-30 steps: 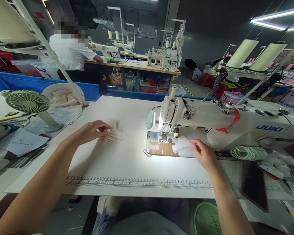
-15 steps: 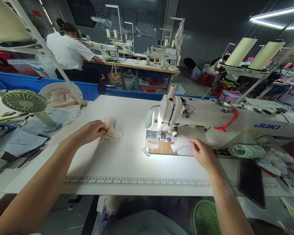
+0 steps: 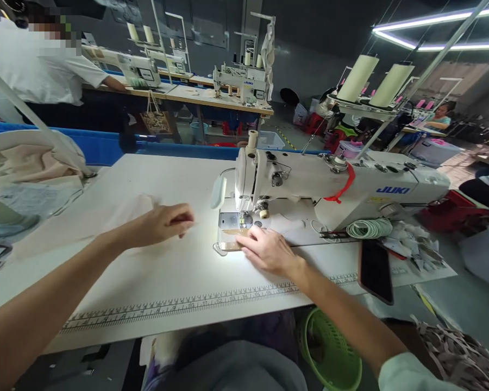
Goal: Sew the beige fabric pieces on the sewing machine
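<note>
My left hand (image 3: 169,222) is above the white tabletop, left of the sewing machine (image 3: 277,179). Its fingers are curled in, and what they hold, if anything, is hidden. Pale thin fabric (image 3: 136,206) lies on the table just behind that hand. Stretched out flat, the fingers of my right hand (image 3: 269,251) rest on the brown strip (image 3: 230,246) at the front of the machine bed, close to the presser foot (image 3: 244,218). A small white fabric piece (image 3: 288,224) lies on the bed behind my right hand.
A printed ruler (image 3: 195,304) runs along the table's front edge. At right are a phone (image 3: 375,271), a coil of pale green cord (image 3: 369,228) and scraps (image 3: 418,241). A green basket (image 3: 330,353) stands below. A co-worker (image 3: 36,65) sits at far left.
My left hand has moved right, off the pale fabric. My right hand has let go of the white piece and moved left, flattening near the presser foot. The view has turned right.
</note>
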A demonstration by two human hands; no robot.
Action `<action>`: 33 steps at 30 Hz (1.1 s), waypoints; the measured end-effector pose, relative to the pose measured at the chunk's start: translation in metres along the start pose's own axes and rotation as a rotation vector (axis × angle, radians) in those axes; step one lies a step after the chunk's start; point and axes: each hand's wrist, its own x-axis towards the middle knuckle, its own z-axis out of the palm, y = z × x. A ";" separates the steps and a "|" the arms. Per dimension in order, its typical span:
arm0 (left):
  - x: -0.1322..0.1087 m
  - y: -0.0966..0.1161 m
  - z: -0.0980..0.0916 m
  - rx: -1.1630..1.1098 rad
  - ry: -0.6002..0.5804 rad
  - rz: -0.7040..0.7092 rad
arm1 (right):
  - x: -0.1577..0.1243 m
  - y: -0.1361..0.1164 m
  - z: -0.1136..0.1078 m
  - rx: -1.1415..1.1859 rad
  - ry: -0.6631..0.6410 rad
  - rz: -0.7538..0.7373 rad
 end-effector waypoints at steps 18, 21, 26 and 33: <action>0.061 0.031 0.078 -0.175 -0.036 -0.157 | 0.002 -0.004 0.015 -0.108 0.131 -0.054; 0.060 0.035 0.077 -0.215 -0.059 -0.196 | -0.001 -0.002 0.013 -0.084 0.181 -0.041; 0.060 0.040 0.076 -0.194 -0.038 -0.238 | -0.003 0.000 0.012 -0.060 0.199 -0.016; 0.062 0.042 0.076 -0.100 -0.025 -0.247 | -0.001 -0.003 0.013 -0.048 0.117 0.016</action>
